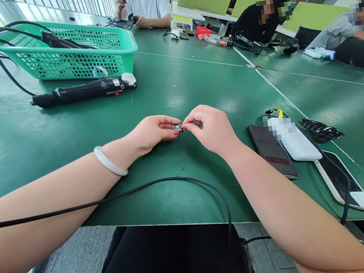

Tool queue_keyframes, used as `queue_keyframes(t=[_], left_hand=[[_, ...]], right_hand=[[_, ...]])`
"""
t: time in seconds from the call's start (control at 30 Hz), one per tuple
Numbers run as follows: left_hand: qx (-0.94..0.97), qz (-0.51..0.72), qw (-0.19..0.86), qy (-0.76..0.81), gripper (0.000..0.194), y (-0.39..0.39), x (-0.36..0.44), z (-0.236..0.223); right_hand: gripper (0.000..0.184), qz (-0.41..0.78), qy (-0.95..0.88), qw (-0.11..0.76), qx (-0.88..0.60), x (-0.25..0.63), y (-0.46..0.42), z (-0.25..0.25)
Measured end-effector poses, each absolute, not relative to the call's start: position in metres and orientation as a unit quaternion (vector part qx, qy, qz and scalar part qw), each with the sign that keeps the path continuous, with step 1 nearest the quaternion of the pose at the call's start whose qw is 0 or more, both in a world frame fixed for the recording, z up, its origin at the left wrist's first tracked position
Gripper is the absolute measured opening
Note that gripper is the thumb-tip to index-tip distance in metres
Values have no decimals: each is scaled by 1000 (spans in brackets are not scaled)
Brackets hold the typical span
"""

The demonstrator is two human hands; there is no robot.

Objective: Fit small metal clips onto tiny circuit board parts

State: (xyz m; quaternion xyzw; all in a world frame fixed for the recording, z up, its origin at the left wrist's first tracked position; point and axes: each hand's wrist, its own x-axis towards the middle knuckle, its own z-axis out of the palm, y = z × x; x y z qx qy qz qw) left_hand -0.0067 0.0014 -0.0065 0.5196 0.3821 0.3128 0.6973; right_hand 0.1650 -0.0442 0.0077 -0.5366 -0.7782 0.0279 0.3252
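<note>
From where I stand, the person's 2 bare hands meet over the green, smooth-topped table (167, 84), near its front edge. Between them is a small dark circuit-board-like piece with pale specks (177, 128). The left hand (149, 134) pinches it, thumb on the near side and fingers stretched along the far side, seemingly to steady it while leaving its right end exposed. The right hand (213, 129) has its thumb and index fingertips pressed together on that end, a grip that suits something so tiny; whether they also hold a finer part is too small to tell. Both forearms come in from the sides, which probably helps steady the hold.

A long black cylindrical power tool with a cord (81, 92) lies just in front of the mint-green perforated plastic basket (123, 61), apart from the hands, perhaps so it is reachable without crowding them. More black cable is heaped in and beside the basket. On the right, a dark flat phone (270, 153), a white rounded slab-like device (295, 140) and a white-framed phone (341, 181) sit beyond the right forearm, likely set aside for working room. A thin black cable (161, 180) crosses over the left forearm.
</note>
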Motion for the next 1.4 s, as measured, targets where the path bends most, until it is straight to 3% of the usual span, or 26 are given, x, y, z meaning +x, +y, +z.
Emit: queue_keyframes(t=[0.37,1.4], left_hand=[[529,310,695,374,28,1,-7,-6],[525,310,704,363,34,2,-8,-7]], right_hand=[[11,30,-783,288,-550,162,-43,7],[13,66,-766,306,-562,168,-43,3]])
